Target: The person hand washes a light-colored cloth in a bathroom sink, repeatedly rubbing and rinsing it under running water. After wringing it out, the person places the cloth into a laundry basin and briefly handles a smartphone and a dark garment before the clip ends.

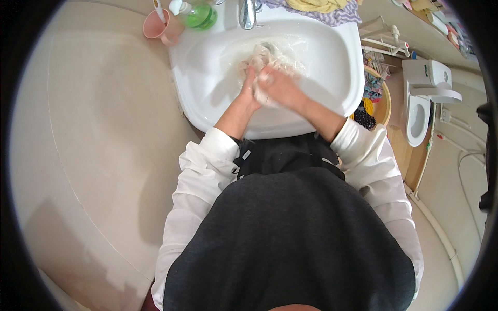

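Observation:
Over the basin of a white ceramic sink, a wet pale cloth is bunched between my two hands. My left hand grips it from the left side. From the right, my right hand presses on it with curled fingers, slightly blurred. More of the whitish-pink fabric spreads past the fingertips into shallow water, close to the metal drain. Some of the cloth is hidden behind the hands. A chrome faucet stands at the sink's back, above the basin.
On the sink's left corner are a pink cup with a toothbrush and a green pump bottle. Yellow and purple-striped towels lie at the back right. Beyond are a laundry basin, a toilet and wall pipes.

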